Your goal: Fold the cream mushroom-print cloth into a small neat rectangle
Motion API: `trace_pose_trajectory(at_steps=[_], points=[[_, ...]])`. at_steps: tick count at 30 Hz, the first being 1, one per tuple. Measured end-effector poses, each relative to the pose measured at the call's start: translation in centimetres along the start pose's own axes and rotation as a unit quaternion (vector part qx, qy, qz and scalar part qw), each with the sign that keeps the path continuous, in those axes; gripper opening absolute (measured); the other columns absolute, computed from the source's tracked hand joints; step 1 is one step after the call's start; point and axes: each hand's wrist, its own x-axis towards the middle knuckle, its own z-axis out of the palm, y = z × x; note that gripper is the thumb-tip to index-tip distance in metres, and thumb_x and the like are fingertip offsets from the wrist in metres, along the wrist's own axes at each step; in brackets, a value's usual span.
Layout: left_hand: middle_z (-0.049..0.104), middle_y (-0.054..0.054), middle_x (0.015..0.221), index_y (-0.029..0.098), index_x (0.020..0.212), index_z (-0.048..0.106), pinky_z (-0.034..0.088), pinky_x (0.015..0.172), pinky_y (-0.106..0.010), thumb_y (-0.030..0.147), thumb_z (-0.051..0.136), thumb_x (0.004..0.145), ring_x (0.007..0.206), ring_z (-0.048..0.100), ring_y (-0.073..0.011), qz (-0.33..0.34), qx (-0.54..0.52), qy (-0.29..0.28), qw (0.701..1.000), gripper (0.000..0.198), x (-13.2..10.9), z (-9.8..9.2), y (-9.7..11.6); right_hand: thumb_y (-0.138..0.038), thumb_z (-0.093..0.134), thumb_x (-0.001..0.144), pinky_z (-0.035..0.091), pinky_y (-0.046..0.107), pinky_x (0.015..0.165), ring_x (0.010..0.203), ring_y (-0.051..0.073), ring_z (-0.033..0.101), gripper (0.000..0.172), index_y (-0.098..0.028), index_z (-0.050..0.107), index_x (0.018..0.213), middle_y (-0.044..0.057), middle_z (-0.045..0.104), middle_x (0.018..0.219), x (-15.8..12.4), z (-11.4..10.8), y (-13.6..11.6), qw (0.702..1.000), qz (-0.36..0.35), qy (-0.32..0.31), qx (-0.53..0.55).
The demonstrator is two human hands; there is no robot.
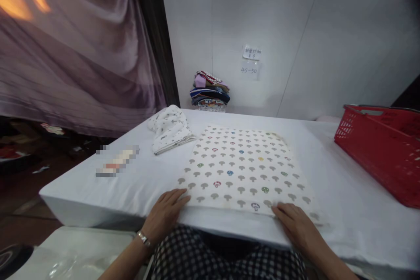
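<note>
A cream cloth with a mushroom print (244, 167) lies flat on the white table (331, 170), folded into a rectangle. My left hand (165, 214) rests on its near left corner, fingers stretched flat and together. My right hand (295, 223) lies on the near right corner, fingers also laid flat on the cloth's edge. Neither hand grips anything. A watch band shows on my left wrist.
A crumpled white printed cloth (170, 128) lies at the back left of the table. A stack of folded coloured textiles (210, 92) sits against the wall. A red plastic basket (383, 148) stands at the right. A blurred small object (116, 162) lies at the left.
</note>
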Motion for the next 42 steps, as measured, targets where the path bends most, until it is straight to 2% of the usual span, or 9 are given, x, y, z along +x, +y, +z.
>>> trace_pose_trajectory(at_steps=[4, 10, 18, 23, 27, 30, 33, 37, 42], points=[[0.061, -0.005, 0.120, 0.027, 0.111, 0.062, 0.048, 0.092, -0.040, 0.003, 0.041, 0.072, 0.109, 0.056, -0.0211, -0.027, -0.006, -0.013, 1.000, 0.051, 0.5, 0.0, 0.1, -0.009, 0.041, 0.081, 0.050, 0.037, 0.076, 0.094, 0.022, 0.059, 0.048, -0.029, 0.057, 0.122, 0.007, 0.065, 0.106, 0.0, 0.1, 0.4, 1.000, 0.011, 0.016, -0.012], [0.065, -0.001, 0.113, 0.028, 0.112, 0.063, 0.050, 0.092, -0.033, 0.003, 0.039, 0.073, 0.104, 0.060, -0.0170, -0.021, -0.009, 0.034, 0.999, 0.052, -0.3, 0.8, -0.7, -0.014, 0.044, 0.081, 0.054, 0.037, 0.074, 0.090, 0.023, 0.062, 0.045, -0.033, 0.060, 0.118, 0.005, 0.067, 0.103, -0.6, 0.2, 0.8, 0.998, 0.007, 0.060, 0.005], [0.060, 0.000, 0.122, 0.028, 0.117, 0.059, 0.047, 0.098, -0.032, 0.002, 0.042, 0.067, 0.114, 0.054, -0.0151, -0.051, -0.068, 0.003, 0.996, 0.059, -1.1, 0.5, -0.7, -0.017, 0.043, 0.083, 0.054, 0.039, 0.082, 0.100, 0.023, 0.061, 0.041, -0.030, 0.061, 0.118, 0.008, 0.064, 0.112, -0.3, -1.1, 0.4, 0.995, 0.022, 0.027, 0.091], [0.056, -0.003, 0.128, 0.027, 0.120, 0.056, 0.041, 0.103, -0.040, 0.029, 0.043, 0.087, 0.120, 0.049, -0.0194, -0.044, -0.103, 0.044, 0.993, 0.036, 3.0, -0.2, 1.4, -0.033, 0.038, 0.093, 0.041, 0.044, 0.101, 0.123, 0.024, 0.046, 0.037, -0.026, 0.057, 0.124, 0.008, 0.050, 0.134, 4.6, -2.5, -2.8, 0.991, 0.054, -0.045, 0.114], [0.040, -0.010, 0.140, 0.023, 0.129, 0.048, 0.030, 0.106, -0.055, 0.046, 0.044, 0.086, 0.132, 0.032, -0.0288, -0.060, -0.076, -0.014, 0.995, 0.049, 6.8, 1.1, 3.5, -0.044, 0.034, 0.094, 0.027, 0.047, 0.109, 0.136, 0.025, 0.024, 0.045, -0.030, 0.044, 0.135, 0.003, 0.031, 0.147, 10.4, -1.8, -4.4, 0.981, 0.008, -0.140, 0.131], [0.031, -0.012, 0.145, 0.022, 0.136, 0.038, 0.022, 0.107, -0.059, 0.056, 0.040, 0.084, 0.135, 0.025, -0.0316, -0.093, -0.067, -0.084, 0.990, 0.062, 7.5, 2.5, 3.7, -0.054, 0.030, 0.092, 0.014, 0.052, 0.110, 0.138, 0.026, 0.013, 0.054, -0.031, 0.034, 0.140, 0.003, 0.018, 0.151, 12.6, -0.4, -2.5, 0.970, 0.015, -0.213, 0.114], [0.026, -0.007, 0.148, 0.026, 0.140, 0.030, 0.018, 0.109, -0.056, 0.061, 0.031, 0.085, 0.137, 0.020, -0.0290, -0.098, -0.062, -0.107, 0.988, 0.065, 6.9, 3.4, 3.2, -0.061, 0.023, 0.090, 0.004, 0.053, 0.111, 0.139, 0.025, 0.007, 0.062, -0.030, 0.026, 0.143, 0.003, 0.012, 0.151, 12.1, 0.4, 1.3, 0.960, 0.081, -0.261, 0.068], [0.027, -0.003, 0.148, 0.029, 0.140, 0.026, 0.019, 0.109, -0.054, 0.061, 0.030, 0.085, 0.136, 0.023, -0.0282, -0.082, -0.033, -0.087, 0.992, 0.064, 6.3, 4.2, 2.6, -0.066, 0.017, 0.088, 0.004, 0.050, 0.111, 0.139, 0.025, 0.003, 0.069, -0.027, 0.023, 0.144, 0.004, 0.008, 0.152, 11.3, 0.5, 4.7, 0.952, 0.168, -0.254, 0.014], [0.032, -0.001, 0.145, 0.032, 0.140, 0.024, 0.026, 0.106, -0.048, 0.059, 0.035, 0.085, 0.132, 0.032, -0.0260, -0.039, 0.025, -0.024, 0.999, 0.063, 5.9, 4.7, 2.2, -0.065, 0.014, 0.089, -0.001, 0.047, 0.112, 0.140, 0.022, 0.000, 0.066, -0.031, 0.015, 0.146, -0.001, 0.002, 0.152, 14.2, 1.7, 6.7, 0.960, 0.111, -0.253, 0.049]])
